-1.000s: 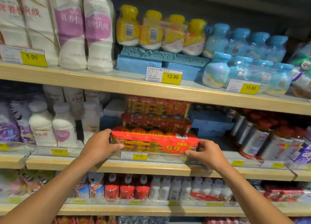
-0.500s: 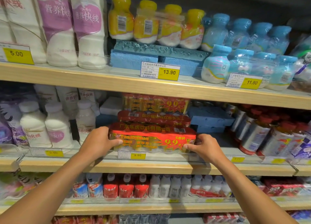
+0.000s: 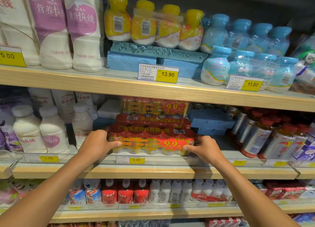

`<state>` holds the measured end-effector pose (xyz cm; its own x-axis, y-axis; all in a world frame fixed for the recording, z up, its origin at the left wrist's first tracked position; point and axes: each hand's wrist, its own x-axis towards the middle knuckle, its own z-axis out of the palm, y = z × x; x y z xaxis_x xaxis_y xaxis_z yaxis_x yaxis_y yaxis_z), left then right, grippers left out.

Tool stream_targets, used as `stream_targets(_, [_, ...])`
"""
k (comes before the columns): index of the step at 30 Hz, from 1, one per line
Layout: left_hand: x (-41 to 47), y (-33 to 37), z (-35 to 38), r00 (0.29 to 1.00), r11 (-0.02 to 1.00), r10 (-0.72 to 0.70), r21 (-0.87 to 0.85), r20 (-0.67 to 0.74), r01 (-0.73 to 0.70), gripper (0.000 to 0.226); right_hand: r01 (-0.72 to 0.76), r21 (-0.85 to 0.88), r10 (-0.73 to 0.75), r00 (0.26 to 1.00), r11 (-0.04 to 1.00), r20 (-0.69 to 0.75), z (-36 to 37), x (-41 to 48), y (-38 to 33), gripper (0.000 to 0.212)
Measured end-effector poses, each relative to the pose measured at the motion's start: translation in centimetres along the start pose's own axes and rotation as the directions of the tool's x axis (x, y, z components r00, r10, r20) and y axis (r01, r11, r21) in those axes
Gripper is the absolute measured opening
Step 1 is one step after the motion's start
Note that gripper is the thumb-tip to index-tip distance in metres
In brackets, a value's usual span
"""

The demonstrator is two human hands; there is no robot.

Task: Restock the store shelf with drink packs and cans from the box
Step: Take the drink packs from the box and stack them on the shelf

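Note:
A shrink-wrapped red and gold drink can pack (image 3: 150, 141) with a 9.9 price burst lies at the front of the middle shelf (image 3: 153, 171). My left hand (image 3: 98, 144) grips its left end, thumb on the front face. My right hand (image 3: 203, 149) grips its right end the same way. Behind it sit two more packs of the same kind (image 3: 153, 120), one stacked higher (image 3: 154, 106). The box is not in view.
White milk bottles (image 3: 52, 134) stand left of the pack, red-capped bottles (image 3: 265, 136) to the right, blue foam blocks (image 3: 210, 121) behind. The upper shelf carries tall white bottles, yellow and blue bottle packs (image 3: 153, 25). A clear rail with price tags (image 3: 136, 160) edges the shelf front.
The pack has slid a little further back on the middle shelf with both hands still on its ends. The view has shifted slightly right and closer.

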<state>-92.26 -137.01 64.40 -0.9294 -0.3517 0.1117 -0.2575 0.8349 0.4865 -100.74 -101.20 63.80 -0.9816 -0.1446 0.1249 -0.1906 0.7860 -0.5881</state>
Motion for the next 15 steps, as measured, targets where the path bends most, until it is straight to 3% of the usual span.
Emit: stream_targets(15, [1.5,-0.3,0.3,0.999,0.997,-0.033,0.072,0.028,0.031,0.054,-0.018,0.026,0.017,1.000,1.000,0.005,0.2,1.2,0.3,0.039])
